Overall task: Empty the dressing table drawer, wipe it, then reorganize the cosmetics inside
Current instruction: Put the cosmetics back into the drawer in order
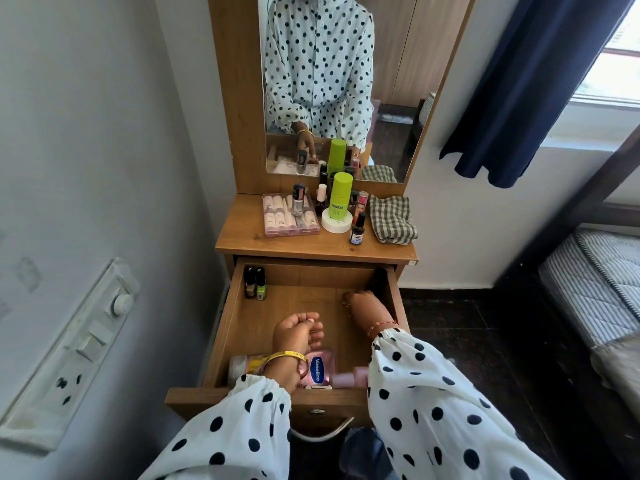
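The wooden drawer (311, 299) stands pulled out below the dressing table top (311, 245). Two nail polish bottles (255, 282) stand in its back left corner. Along the front lie a pink Vaseline bottle (317, 370), a pale tube (244, 365) and a pink bottle (349, 377). My left hand (298, 332) hovers over the middle of the drawer, fingers loosely curled, holding nothing. My right hand (367, 306) reaches into the back right corner beside a dark item (379, 278). Its fingers curl downward and hide what they touch.
The table top carries a clear box of pink tubes (289, 216), a green bottle (341, 195) on a white jar (336, 223), several small bottles and a checked cloth (391, 220). A mirror (346, 81) rises behind. A wall switch panel (69, 348) is left, a bed (595, 285) right.
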A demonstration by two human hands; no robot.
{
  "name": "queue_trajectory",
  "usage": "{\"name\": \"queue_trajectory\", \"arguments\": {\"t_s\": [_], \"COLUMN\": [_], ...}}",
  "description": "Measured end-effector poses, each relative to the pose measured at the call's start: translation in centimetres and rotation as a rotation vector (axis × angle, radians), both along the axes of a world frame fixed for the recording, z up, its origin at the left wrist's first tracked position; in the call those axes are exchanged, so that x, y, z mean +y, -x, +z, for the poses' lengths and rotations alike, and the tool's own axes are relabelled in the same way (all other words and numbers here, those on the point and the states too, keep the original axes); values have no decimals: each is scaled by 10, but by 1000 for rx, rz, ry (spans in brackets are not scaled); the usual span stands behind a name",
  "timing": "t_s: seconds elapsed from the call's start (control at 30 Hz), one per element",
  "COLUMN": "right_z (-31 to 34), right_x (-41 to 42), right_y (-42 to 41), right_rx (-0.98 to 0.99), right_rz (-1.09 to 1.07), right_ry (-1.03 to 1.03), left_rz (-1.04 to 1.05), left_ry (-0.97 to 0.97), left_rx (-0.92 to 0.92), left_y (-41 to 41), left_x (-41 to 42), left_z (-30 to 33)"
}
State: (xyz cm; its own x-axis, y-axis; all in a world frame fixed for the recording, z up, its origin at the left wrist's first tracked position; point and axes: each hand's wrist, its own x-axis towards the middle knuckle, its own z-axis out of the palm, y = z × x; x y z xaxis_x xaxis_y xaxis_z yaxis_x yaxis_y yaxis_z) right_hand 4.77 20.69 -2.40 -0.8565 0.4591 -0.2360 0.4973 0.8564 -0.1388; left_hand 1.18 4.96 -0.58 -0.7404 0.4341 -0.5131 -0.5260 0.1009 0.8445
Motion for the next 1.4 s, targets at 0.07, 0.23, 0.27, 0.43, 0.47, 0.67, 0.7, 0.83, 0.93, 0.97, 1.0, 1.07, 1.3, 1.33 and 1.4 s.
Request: {"name": "queue_trajectory", "arguments": {"t_s": [0.07, 0.23, 0.27, 0.43, 0.47, 0.67, 0.7, 0.83, 0.93, 0.97, 1.0, 1.07, 1.3, 1.33, 1.4], "right_z": [-4, 2, 6, 29, 34, 43, 43, 39, 36, 36, 37, 38, 35, 35, 35], "right_x": [1, 3, 4, 12, 14, 29, 30, 34, 34, 34, 34, 34, 32, 32, 32], "right_y": [1, -1, -3, -19, -23, -32, -33, -34, -33, -32, -32, -30, -30, -30, -31], "right_rx": [1, 95, 146, 402, 427, 465, 461, 407, 330, 300, 274, 220, 141, 139, 140], "right_rz": [-2, -44, -73, -193, -207, -253, -252, -218, -171, -152, -134, -100, -39, -38, -38], "right_ry": [5, 28, 44, 138, 156, 119, 108, 51, -31, -58, -79, -118, -233, -238, -235], "left_rz": [-1, -8, -9, -7, -6, -2, -2, 3, 6, 4, 2, 4, 1, -4, -11], "left_ry": [0, -6, -6, -10, -13, -9, -10, -18, -8, -5, -4, -7, -11, -11, -12], "left_rx": [-3, -8, -8, -10, -12, -16, -17, -21, -26, -28, -29, -28, -22, -23, -23], "left_y": [0, 0, 0, 0, 0, 1, 0, -1, 0, 0, 0, 0, 0, 0, 0], "left_x": [0, 1, 1, 1, 1, 2, 2, 1, 2, 2, 2, 2, 1, 1, 1], "left_z": [-1, -2, -2, -4, -5, -3, -3, 0, -2, -3, -4, -4, -5, -5, -5]}}
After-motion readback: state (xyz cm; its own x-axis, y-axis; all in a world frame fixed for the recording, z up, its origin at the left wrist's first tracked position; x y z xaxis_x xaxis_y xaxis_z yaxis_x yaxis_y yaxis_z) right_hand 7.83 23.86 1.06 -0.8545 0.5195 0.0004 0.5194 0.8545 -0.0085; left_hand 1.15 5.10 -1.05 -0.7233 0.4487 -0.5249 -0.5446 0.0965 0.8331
